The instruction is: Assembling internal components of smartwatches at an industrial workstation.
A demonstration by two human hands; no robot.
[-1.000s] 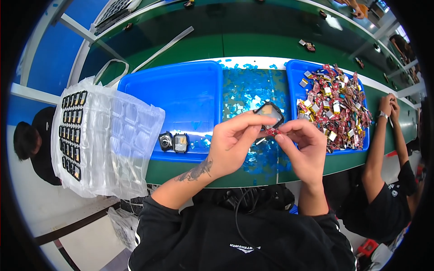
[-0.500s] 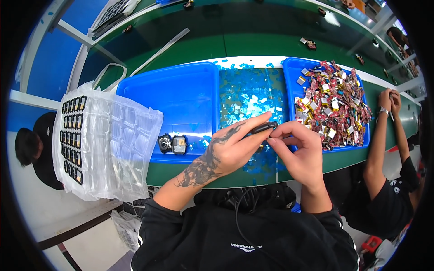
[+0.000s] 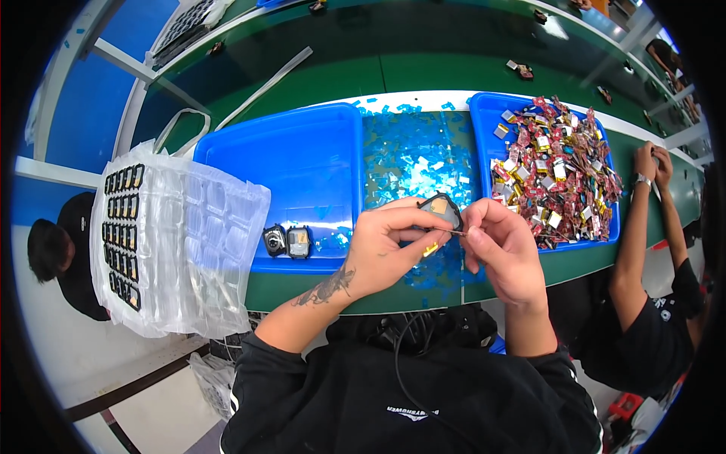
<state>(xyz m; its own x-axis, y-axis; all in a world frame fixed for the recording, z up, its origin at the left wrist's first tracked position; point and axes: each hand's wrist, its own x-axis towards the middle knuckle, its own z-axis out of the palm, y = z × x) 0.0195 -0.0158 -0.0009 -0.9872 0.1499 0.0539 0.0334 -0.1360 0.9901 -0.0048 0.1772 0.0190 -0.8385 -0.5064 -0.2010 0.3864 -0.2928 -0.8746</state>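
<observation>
My left hand [image 3: 378,246] is closed around a smartwatch case [image 3: 441,209] with a dark rim, tilted so its grey and tan inside shows. A small yellow piece [image 3: 431,249] shows below the left fingers; whether it is joined to the case I cannot tell. My right hand [image 3: 508,253] is closed in a pinch at the case's right side, on something thin and dark, too small to name. Left of my hands, a square watch case [image 3: 299,242] and another watch part with a round black centre [image 3: 274,240] lie in a blue tray [image 3: 283,151].
Small blue and clear film pieces [image 3: 416,155] cover the green bench between the trays. A second blue tray [image 3: 479,140] holds heaped red circuit boards with silver batteries. At far left is a clear plastic blister tray [image 3: 170,242] with dark parts. A co-worker's arms [image 3: 635,234] rest at right.
The watch case has turned in my left hand from edge-on to showing its inside. The yellow piece has come into view. My right hand has shifted slightly, still pinched beside the case.
</observation>
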